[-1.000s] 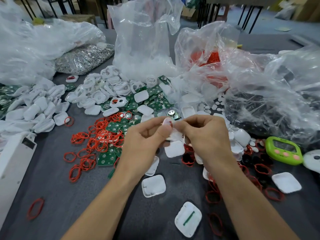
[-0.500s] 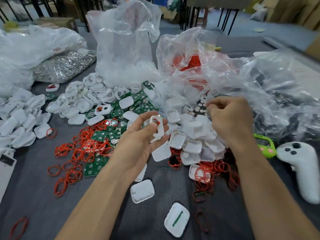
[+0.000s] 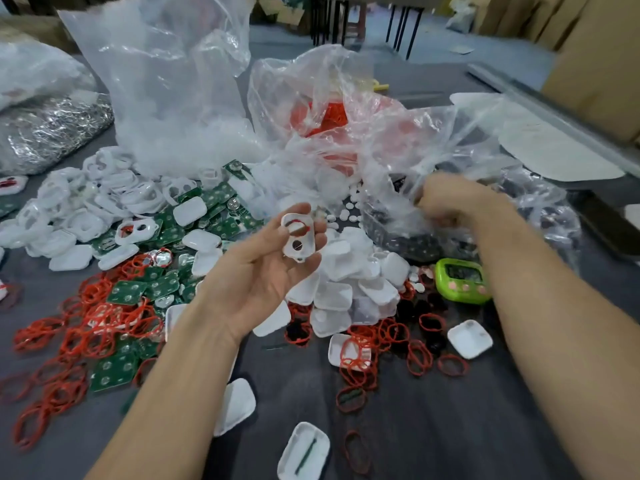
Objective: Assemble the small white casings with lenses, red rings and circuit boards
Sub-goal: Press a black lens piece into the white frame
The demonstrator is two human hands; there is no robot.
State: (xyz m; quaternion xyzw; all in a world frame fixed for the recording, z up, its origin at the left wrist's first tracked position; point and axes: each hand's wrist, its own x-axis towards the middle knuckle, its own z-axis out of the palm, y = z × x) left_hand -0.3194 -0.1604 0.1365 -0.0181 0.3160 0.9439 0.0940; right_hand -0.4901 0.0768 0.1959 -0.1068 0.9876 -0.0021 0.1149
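Worktop: grey worktop [image 3: 450,427], its near edge strewn with loose white shells [image 3: 304,452] and red rings [image 3: 86,327].
Left hand: the left hand [image 3: 256,275], palm up near the centre, pinches a white casing [image 3: 298,237] with a red ring [image 3: 300,226] in it.
Right hand: the right hand [image 3: 450,206], blurred, is at the clear bag [image 3: 398,161] of dark parts toward the right edge; its grip cannot be told.
Change: a second ago both hands worked the casing. The right has left it, likely to fetch the next part.

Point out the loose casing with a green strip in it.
The casing at the bottom edge of the view, alone on the table; a dark green strip lies across its hollow.
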